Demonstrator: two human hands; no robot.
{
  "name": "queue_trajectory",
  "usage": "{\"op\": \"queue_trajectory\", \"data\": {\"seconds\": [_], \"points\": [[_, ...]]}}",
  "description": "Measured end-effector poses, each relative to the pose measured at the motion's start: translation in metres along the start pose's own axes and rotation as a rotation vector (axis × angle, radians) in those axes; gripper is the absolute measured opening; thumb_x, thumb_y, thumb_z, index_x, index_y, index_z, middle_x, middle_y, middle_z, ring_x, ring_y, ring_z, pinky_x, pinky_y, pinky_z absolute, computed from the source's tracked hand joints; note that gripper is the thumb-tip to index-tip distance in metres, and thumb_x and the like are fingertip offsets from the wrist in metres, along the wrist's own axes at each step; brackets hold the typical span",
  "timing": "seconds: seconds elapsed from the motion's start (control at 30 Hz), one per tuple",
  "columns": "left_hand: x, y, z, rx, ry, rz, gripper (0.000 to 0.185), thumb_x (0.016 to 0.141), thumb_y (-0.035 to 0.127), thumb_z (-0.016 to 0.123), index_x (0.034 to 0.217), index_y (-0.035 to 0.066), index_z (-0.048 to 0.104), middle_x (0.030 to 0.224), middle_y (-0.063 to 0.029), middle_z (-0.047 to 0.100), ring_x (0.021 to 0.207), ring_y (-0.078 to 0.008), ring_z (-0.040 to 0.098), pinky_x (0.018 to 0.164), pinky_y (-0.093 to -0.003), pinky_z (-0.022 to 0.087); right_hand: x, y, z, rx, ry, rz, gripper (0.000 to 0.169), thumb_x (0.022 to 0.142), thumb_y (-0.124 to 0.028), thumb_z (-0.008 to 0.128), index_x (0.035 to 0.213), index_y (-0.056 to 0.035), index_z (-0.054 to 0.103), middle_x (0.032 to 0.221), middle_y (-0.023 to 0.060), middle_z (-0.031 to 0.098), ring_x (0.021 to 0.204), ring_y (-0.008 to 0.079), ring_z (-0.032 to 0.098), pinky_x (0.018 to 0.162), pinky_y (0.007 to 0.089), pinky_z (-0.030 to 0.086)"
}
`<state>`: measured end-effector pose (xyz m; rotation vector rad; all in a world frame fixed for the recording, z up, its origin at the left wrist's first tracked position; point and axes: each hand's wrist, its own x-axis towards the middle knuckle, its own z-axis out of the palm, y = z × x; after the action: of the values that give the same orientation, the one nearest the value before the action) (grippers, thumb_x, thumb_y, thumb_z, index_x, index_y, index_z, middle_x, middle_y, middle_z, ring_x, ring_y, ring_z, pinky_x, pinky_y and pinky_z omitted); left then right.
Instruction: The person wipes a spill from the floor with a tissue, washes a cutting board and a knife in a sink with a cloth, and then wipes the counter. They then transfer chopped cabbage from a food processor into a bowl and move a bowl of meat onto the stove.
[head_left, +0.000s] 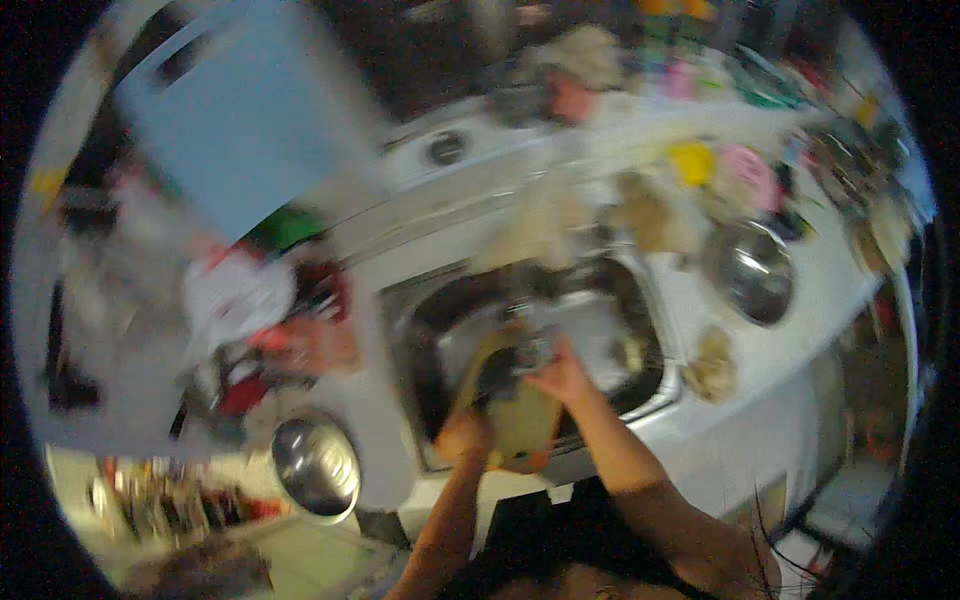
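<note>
Before me is a stainless-steel sink (666, 375) set into a white countertop. A yellowish flat board (525, 427) with orange edges, possibly a cutting board, slants over the near side of the basin. My left hand (463, 436) grips its left edge. At the board's upper right is my right hand (568, 377), its fingers around or against a small greyish, shiny thing (534, 354). Blur hides what that thing is and whether it is held. A dark patch covers part of the board's upper half. The tap area behind the basin is too smeared to make out.
Metal bowls stand at the right (752, 274) and the left counter edge (316, 466). A crumpled tan cloth or sponge (711, 364) lies right of the sink. Yellow (690, 163) and pink (748, 176) items sit farther back. A large light-blue panel (240, 112) rises at the left.
</note>
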<state>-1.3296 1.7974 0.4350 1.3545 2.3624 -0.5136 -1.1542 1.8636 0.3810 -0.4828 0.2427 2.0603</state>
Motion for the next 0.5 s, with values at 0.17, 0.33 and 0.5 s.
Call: {"op": "queue_trajectory", "data": {"seconds": [0.17, 0.33, 0.5], "points": [[0.048, -0.039, 0.075, -0.105, 0.366, 0.46, 0.037, 0.076, 0.037, 0.047, 0.102, 0.01, 0.054, 0.096, -0.0111, 0.059, 0.091, -0.0297, 0.055, 0.072, -0.0451, 0.045, 0.01, 0.063, 0.033, 0.031, -0.025, 0.086, 0.043, 0.081, -0.049, 0.043, 0.111, -0.0189, 0.048, 0.11, 0.0036, 0.053, 0.103, 0.026, 0.047, 0.093, 0.0493, 0.029], [0.059, -0.092, 0.012, -0.734, 0.037, 0.419, 0.032, 0.074, 0.021, 0.058, 0.103, 0.009, 0.052, 0.103, -0.0182, 0.053, 0.1, -0.031, 0.048, 0.081, -0.0383, 0.04, 0.029, 0.095, 0.069, -0.071, -0.167, 0.15, 0.047, 0.082, -0.055, 0.034, 0.108, -0.0185, 0.051, 0.107, 0.0036, 0.055, 0.096, 0.0256, 0.051, 0.085, 0.0453, 0.035], [0.105, -0.167, -0.143, -0.853, 1.198, 0.336, 0.027, 0.078, 0.016, 0.054, 0.099, -0.001, 0.051, 0.094, -0.0176, 0.054, 0.09, -0.0324, 0.05, 0.078, -0.0375, 0.039, 0.047, 0.127, 0.126, -0.157, -0.064, 0.211, 0.052, 0.08, -0.058, 0.036, 0.111, -0.018, 0.047, 0.108, 0.0045, 0.053, 0.099, 0.0249, 0.05, 0.087, 0.05, 0.035]]}}
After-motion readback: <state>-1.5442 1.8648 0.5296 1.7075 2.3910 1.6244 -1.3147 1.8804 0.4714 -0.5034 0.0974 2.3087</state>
